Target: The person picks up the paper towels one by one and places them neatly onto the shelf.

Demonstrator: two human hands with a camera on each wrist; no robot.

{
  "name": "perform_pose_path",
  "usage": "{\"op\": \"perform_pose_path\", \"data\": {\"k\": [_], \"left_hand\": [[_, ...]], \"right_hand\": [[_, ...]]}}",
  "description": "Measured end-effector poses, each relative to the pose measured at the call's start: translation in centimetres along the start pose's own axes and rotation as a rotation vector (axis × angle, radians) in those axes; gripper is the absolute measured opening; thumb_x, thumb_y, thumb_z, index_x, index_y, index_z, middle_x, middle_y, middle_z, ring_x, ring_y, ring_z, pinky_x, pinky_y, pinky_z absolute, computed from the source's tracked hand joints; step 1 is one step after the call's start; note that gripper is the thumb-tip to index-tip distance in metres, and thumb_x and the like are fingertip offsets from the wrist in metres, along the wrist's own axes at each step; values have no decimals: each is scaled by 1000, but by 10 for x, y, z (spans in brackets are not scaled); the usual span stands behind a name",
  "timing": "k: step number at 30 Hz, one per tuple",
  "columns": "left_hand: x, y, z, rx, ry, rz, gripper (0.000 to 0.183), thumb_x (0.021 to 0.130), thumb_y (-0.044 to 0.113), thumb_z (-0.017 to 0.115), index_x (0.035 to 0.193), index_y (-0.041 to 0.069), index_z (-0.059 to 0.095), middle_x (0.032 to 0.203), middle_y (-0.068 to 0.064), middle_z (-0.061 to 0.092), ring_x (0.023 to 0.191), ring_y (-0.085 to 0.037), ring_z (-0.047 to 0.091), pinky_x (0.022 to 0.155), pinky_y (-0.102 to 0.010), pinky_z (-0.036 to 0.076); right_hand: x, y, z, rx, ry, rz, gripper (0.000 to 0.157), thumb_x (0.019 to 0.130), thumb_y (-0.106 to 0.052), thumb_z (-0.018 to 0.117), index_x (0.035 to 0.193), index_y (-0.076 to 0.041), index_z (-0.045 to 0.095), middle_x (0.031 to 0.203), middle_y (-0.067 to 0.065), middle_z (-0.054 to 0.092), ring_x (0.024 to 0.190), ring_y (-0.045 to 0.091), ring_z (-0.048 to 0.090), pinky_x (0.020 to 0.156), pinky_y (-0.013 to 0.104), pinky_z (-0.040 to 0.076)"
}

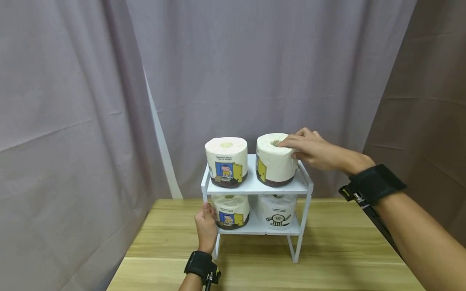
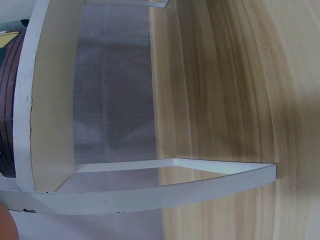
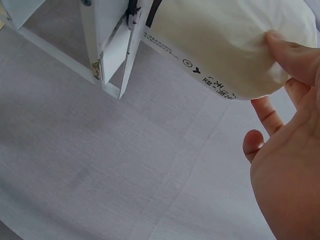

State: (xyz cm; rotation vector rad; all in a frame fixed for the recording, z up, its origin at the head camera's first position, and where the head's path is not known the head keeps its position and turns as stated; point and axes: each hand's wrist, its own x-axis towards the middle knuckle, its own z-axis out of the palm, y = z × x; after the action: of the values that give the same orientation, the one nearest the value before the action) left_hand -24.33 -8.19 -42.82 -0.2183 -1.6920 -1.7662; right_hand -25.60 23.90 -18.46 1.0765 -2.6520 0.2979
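A white two-tier shelf rack (image 1: 253,186) carries wrapped toilet paper rolls. My right hand (image 1: 316,150) pinches the upper right toilet paper roll (image 1: 274,165) at its rim, fingers at the core hole and thumb on the outer side. The right wrist view shows that hand (image 3: 295,155) with the thumb pressed on the wrapper of the roll (image 3: 215,45). My left hand (image 1: 206,226) grips the rack's left front post, beside the lower left roll (image 1: 233,212). In the left wrist view only a bit of that hand (image 2: 7,224) shows, by the rack's leg (image 2: 150,199).
Another roll (image 1: 226,161) stands on the upper tier at left. A roll with a black line drawing (image 1: 277,212) stands at lower right. The rack rests on a wooden table (image 1: 255,275), and grey curtains (image 1: 233,72) hang close behind.
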Motion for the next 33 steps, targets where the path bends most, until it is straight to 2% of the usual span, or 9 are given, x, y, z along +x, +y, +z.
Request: {"op": "perform_pose_path", "data": {"k": [5,12,17,21,27,33], "left_hand": [[-1,2,2,-11,-8,-5,54,107,20,36,64,-12,41,54,7,35,49,-5,32,47,-23,27],[1,-1,2,3,27,3,53,107,19,37,64,-12,43,54,10,35,49,-5,31,47,-22,26],[2,-4,2,2,31,0,52,107,19,37,63,-9,42,54,10,34,49,-5,31,47,-23,25],[2,-4,0,3,25,-5,52,107,20,36,64,-9,42,54,9,35,49,-6,31,47,-23,26],[3,-5,1,3,40,-7,52,107,20,37,63,-7,41,55,7,35,49,-6,31,47,-23,26],[2,-7,11,-18,7,8,51,107,19,37,59,3,38,54,8,34,48,-6,31,47,-23,27]], "right_hand": [[-2,-1,-3,-1,-10,-11,49,92,-3,59,136,-24,55,140,-1,52,111,22,38,85,44,28],[-2,-8,-7,-37,11,-69,50,91,-3,61,137,-21,56,137,-2,54,106,19,39,82,41,29],[-1,-14,-8,-64,36,-55,49,90,-6,64,135,-24,57,133,-6,57,97,15,38,77,39,28],[2,-17,-7,-84,67,-39,47,90,-8,66,134,-22,58,131,-5,59,96,16,38,75,38,28],[8,-21,-8,-107,99,-10,45,89,-12,67,133,-15,60,129,1,61,99,19,41,77,39,30],[2,-26,-10,-122,115,56,41,88,-14,69,128,-7,62,124,11,62,117,30,46,86,47,36]]}}
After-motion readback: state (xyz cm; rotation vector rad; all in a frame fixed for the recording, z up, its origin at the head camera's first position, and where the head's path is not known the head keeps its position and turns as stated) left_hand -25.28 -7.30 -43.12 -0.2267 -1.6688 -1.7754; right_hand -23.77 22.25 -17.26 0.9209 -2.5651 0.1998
